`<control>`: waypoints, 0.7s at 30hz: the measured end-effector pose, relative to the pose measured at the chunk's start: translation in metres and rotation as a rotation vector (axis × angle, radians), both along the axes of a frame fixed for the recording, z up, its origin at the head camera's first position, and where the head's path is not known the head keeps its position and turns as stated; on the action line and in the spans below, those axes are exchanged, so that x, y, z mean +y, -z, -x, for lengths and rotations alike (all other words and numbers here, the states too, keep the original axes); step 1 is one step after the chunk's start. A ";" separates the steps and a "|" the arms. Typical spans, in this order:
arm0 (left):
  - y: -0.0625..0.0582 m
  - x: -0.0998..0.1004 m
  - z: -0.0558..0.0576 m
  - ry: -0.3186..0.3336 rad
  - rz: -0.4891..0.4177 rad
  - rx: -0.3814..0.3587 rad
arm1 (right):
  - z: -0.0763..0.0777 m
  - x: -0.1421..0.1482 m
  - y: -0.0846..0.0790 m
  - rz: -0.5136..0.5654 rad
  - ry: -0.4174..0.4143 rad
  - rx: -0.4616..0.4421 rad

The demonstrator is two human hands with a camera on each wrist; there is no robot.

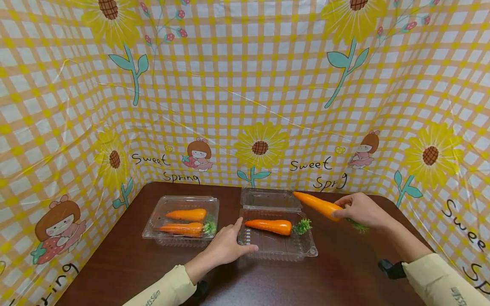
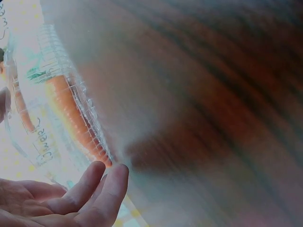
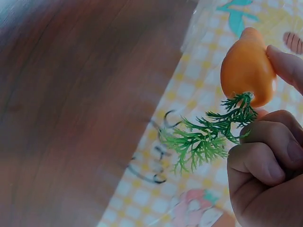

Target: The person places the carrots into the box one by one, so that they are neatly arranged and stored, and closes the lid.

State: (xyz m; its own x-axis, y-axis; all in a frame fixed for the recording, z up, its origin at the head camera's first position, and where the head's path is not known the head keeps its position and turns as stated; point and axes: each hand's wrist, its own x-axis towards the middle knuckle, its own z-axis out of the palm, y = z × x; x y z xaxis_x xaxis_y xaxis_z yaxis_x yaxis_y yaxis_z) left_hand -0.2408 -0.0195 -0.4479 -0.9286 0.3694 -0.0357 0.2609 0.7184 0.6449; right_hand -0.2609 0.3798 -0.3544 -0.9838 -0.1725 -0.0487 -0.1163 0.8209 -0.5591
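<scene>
In the head view my right hand (image 1: 363, 209) pinches an orange carrot (image 1: 315, 205) near its leafy end, raised at the right of the open clear plastic container. The carrot's tip points left, over the lid's corner. From the right wrist, its thick end (image 3: 248, 71) and feathery green top (image 3: 203, 137) show close up. My left hand (image 1: 226, 244) rests at the left side of the open container (image 1: 283, 250), fingers extended and thumb spread along the front corner. Inside this container lies another carrot (image 1: 269, 226), with its green top to the right.
A closed clear container (image 1: 155, 227) with two carrots stands left of my left hand. The open container's lid (image 1: 271, 199) leans back towards the checked cloth wall (image 1: 226, 106). All of it stands on a dark brown table (image 1: 245, 284).
</scene>
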 end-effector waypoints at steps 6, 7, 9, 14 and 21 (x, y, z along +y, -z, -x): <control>-0.001 0.000 -0.001 -0.003 -0.003 0.001 | 0.000 -0.024 -0.006 0.030 -0.046 -0.019; -0.001 0.000 -0.001 -0.004 -0.003 0.000 | -0.001 -0.028 -0.007 0.027 -0.056 -0.020; -0.001 0.000 -0.001 -0.007 -0.003 -0.002 | -0.001 -0.036 -0.008 0.028 -0.083 -0.021; -0.002 0.000 -0.001 -0.008 -0.001 -0.006 | -0.002 -0.052 -0.009 0.021 -0.118 -0.026; -0.002 0.000 -0.001 -0.003 -0.001 -0.005 | -0.001 -0.074 -0.004 0.040 -0.158 -0.054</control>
State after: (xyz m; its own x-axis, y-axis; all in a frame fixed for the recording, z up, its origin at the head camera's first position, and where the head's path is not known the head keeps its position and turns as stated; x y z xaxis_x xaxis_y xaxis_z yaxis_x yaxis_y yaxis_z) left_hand -0.2399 -0.0191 -0.4456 -0.9295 0.3668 -0.0401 0.2556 0.7185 0.6469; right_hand -0.2596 0.3058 -0.3505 -0.9405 -0.3273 -0.0907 -0.2108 0.7719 -0.5998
